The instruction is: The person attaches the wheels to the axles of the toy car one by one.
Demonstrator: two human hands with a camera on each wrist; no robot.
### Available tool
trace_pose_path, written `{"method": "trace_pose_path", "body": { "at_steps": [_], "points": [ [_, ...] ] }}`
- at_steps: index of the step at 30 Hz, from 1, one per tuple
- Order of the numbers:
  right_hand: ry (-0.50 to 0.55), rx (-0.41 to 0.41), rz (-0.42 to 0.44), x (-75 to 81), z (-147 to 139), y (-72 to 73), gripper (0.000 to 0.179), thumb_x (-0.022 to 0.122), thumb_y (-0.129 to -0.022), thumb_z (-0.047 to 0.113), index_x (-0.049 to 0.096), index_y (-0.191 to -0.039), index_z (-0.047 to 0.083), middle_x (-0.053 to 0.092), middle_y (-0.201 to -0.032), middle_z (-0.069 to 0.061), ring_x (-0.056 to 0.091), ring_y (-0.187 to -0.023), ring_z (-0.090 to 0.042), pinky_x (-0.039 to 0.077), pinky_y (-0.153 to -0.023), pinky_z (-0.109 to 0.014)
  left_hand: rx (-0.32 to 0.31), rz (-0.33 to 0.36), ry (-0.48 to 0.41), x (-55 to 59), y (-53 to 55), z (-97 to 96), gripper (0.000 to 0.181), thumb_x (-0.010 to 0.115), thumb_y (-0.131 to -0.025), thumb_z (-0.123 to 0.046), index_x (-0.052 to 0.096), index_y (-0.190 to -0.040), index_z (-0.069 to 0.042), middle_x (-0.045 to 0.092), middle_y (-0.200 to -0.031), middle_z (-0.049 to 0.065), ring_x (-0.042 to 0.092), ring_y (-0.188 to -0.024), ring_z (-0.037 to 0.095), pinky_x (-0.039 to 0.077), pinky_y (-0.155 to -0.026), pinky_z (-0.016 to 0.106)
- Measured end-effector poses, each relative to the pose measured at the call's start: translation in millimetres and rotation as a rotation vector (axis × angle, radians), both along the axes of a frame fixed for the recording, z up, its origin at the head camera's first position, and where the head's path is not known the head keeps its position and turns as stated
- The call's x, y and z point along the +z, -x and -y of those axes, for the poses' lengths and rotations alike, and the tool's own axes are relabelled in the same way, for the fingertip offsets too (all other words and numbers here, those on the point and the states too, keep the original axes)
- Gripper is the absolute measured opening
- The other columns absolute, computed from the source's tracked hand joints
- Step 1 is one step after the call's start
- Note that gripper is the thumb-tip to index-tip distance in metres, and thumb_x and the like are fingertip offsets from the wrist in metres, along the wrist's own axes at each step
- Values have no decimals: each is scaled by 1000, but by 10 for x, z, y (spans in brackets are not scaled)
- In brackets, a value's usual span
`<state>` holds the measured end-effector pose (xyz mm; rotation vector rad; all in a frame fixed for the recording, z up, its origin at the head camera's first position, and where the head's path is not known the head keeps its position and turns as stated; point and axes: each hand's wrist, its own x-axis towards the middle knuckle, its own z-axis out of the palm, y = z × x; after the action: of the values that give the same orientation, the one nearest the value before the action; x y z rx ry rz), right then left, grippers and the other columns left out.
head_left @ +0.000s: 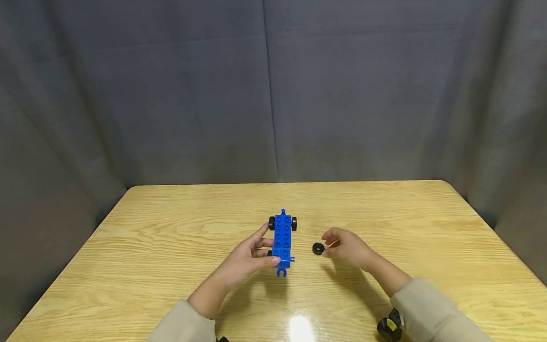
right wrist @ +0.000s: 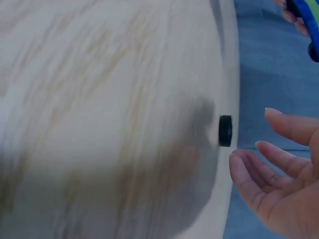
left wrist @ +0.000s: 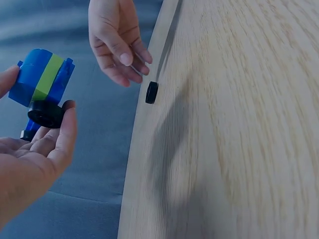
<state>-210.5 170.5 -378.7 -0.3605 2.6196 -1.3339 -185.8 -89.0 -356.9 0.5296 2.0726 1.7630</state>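
My left hand [head_left: 243,261] grips a blue toy car chassis [head_left: 282,232] with studs on top, held above the table. Black wheels sit at both sides of its far end and at the near left; a bare blue axle stub sticks out at the near right. A lime green stripe on the chassis [left wrist: 47,74] shows in the left wrist view. On the table to the right lies a black ring-shaped tire [right wrist: 225,131]. Beside it hovers my right hand [head_left: 348,247], fingers loosely bent, thumb apart, holding nothing. A small gap separates its fingertips from the tire in the right wrist view.
The wooden table [head_left: 171,228] has rounded far corners, with a grey curtain [head_left: 192,104] behind it. A black object with a yellow mark [head_left: 390,325] is by the right sleeve at the near edge; its kind is unclear.
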Motion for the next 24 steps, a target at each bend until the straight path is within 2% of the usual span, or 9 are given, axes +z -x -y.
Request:
{"method": "trace_pose_path", "body": {
  "at_steps": [3,7,11,18,24],
  "points": [
    [-9,-9,12,-34,-18,27,33,63,-76,2,52,-107,-5,52,-97,-14,52,-89,-29,46,-67,-34,13,0,12,0,9,-1,82,65,-77,-27,13,-139,-14,42,-122,12,45,-107,25,40,-86,36],
    [-35,-12,1,-93,-13,85,33,62,-75,-1,53,-107,-4,53,-96,-13,53,-89,-29,47,-64,-32,38,-11,-16,-1,20,-8,83,66,-77,-25,14,-139,-13,45,-119,12,47,-106,26,41,-85,35],
    [-48,24,4,-149,16,128,34,64,-72,-4,55,-105,-4,54,-93,-12,54,-86,-27,47,-61,-30,60,-8,-50,-4,10,-6,83,66,-77,-23,12,-139,-10,47,-117,12,48,-105,26,41,-85,35],
    [-120,127,-78,-189,70,177,36,67,-66,-7,59,-101,-2,56,-90,-11,57,-78,-24,46,-61,-29,77,2,-53,-55,9,-21,83,66,-77,-23,13,-139,-9,46,-118,14,48,-104,27,40,-85,36],
    [-245,114,-131,-152,108,218,39,68,-65,-6,60,-103,-1,52,-84,-6,51,-72,-18,44,-61,-29,66,8,-92,-52,53,-62,83,66,-76,-23,13,-139,-8,46,-116,16,51,-101,26,42,-83,35]
  ]
}}
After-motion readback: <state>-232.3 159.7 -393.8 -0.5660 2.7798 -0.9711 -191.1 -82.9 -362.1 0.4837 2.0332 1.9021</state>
